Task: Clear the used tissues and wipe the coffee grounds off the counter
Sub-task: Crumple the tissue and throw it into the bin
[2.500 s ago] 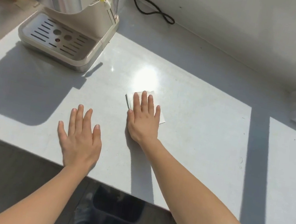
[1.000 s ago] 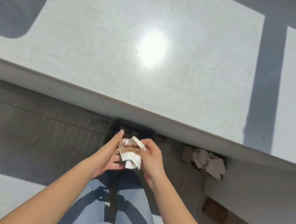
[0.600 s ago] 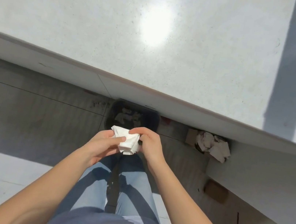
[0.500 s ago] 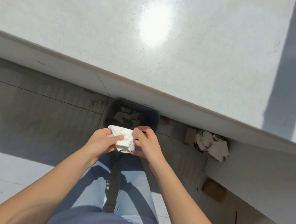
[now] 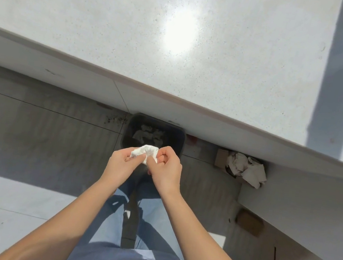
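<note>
Off the counter and down it comes: the tissue, which lay flat under the right hand moments ago, is now scrunched into a tight white wad, smaller than it looked half a second back. Both hands have closed in on it. The left hand grips the wad from its side, thumb and fingers curled around the paper. The right hand pinches the other edge, fingers curled in tight. So both hands are grasping the tissue, and neither has let go.

The wad sits in the air over the near rim of the bin, a dark bin standing on the floor. Inside the bin, crumpled tissues already lie at the bottom. Just left of the bin, dark specks are scattered on the floor. Right of the bin, apart from it, a cardboard box holds more crumpled paper. Beyond the bin and above it runs the counter edge. The pale top catches a bright patch of sunlight and a long bar of shadow. On the near side of the bin, below the hands, the person's blue jeans show.
</note>
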A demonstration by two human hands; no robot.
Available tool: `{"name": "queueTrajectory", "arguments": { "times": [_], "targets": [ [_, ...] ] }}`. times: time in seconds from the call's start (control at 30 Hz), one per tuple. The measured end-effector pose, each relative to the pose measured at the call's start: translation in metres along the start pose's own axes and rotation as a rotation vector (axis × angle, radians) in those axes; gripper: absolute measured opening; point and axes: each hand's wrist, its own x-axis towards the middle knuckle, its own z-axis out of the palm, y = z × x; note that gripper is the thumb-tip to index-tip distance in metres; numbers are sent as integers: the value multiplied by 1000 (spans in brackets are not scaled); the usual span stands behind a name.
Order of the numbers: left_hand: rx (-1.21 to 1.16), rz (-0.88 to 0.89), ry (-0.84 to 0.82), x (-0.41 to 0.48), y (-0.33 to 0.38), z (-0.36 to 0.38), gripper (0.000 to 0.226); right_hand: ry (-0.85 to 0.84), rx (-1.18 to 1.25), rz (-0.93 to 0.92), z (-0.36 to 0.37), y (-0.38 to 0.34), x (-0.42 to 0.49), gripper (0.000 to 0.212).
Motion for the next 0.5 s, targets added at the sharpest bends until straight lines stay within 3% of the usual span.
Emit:
{"name": "queueTrajectory", "arguments": {
  "times": [0.1,0.27,0.33,0.43,0.5],
  "targets": [
    [-90,-108,-144,-3,2,3,17,-123,73,-43,3,4,-12,11],
    [-79,-190,-49,-1,-4,-4,35,-435,221,58,0,5,-14,30],
    [-22,-149,-111,0,-6,-5,37,-394,190,73,-4,4,-8,29],
    [31,-131,-162,4,-7,-1,37,-201,-13,-30,-4,5,-2,24],
    [31,-145,-159,9,-6,3,38,-111,-23,-44,1,5,1,18]
  ]
}}
